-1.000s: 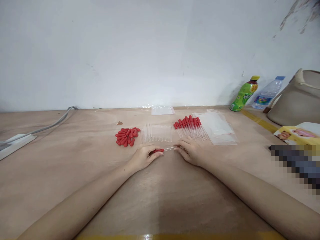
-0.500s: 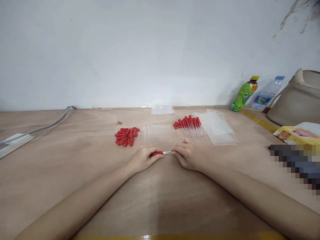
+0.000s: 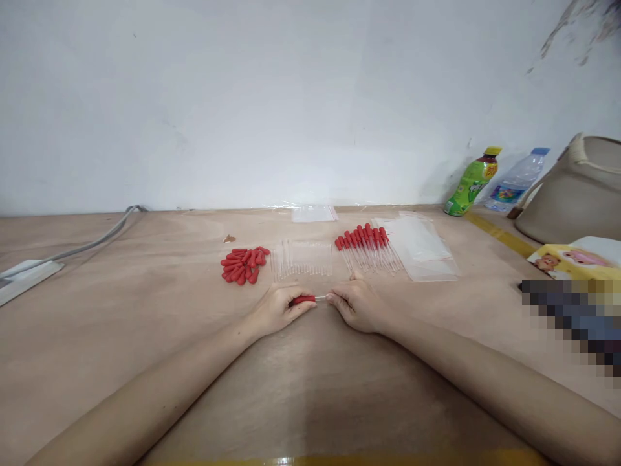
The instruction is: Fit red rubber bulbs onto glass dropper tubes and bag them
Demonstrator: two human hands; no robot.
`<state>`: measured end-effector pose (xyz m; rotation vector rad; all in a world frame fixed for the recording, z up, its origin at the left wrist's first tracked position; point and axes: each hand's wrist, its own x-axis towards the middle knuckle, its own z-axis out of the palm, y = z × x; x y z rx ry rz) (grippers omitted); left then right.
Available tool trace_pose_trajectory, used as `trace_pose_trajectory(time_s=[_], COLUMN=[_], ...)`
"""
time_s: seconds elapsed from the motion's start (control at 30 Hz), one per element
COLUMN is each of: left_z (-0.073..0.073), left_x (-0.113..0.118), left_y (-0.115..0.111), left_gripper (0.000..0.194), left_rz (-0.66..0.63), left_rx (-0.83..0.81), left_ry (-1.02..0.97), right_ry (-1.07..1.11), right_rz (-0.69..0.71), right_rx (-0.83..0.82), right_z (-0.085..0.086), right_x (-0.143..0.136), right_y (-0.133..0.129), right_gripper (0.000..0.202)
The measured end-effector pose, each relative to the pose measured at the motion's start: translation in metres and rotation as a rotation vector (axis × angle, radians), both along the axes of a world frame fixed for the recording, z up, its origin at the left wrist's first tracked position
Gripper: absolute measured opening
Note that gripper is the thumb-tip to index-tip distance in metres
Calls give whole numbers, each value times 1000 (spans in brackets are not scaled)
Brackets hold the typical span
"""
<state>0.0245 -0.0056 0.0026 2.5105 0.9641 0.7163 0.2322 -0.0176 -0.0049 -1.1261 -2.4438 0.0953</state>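
My left hand (image 3: 277,308) pinches a red rubber dropper bulb (image 3: 305,299) between thumb and fingers. From the bulb's right end a clear glass dropper tube (image 3: 321,298) runs into my right hand (image 3: 358,304), whose fingers are closed around it and hide its far part. Beyond my left hand lies a pile of loose red bulbs (image 3: 245,264). A row of bare glass tubes (image 3: 303,259) rests to the right of that pile. Farther right, several droppers with red bulbs on them (image 3: 366,243) lie side by side.
Clear plastic bags (image 3: 424,249) lie beside the droppers, and a small bag (image 3: 314,214) lies near the wall. A green bottle (image 3: 470,184), a water bottle (image 3: 517,181) and a beige bag (image 3: 572,188) stand at the right. A grey cable (image 3: 104,238) runs along the left.
My right hand has shifted slightly left toward my left hand, so less of the glass tube shows between them. My left hand keeps its hold on the bulb.
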Motion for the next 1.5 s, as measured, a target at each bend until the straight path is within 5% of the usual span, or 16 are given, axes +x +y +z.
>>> trace_pose_trajectory(time_s=[0.3,0.57,0.67,1.1,1.5], left_z=[1,-2,-2,-1,-1], left_x=[0,-3,-2,-3,-3], left_y=[4,8,8,8,9], left_gripper=[29,23,21,17,15], left_rz=[104,99,105,75,58], left_rx=[3,0,3,34,31], left_ry=[-111,-52,-54,-47,-44], right_ry=[-111,153,119,-15,-29], right_rz=[-10,-613,-710,-831,-764], right_rx=[66,-99,-93,-126,-79], right_z=[30,35,32,22,22], right_x=[14,51,54,42,6], right_y=[-2,53,74,77,67], right_gripper=[21,26,30,36,32])
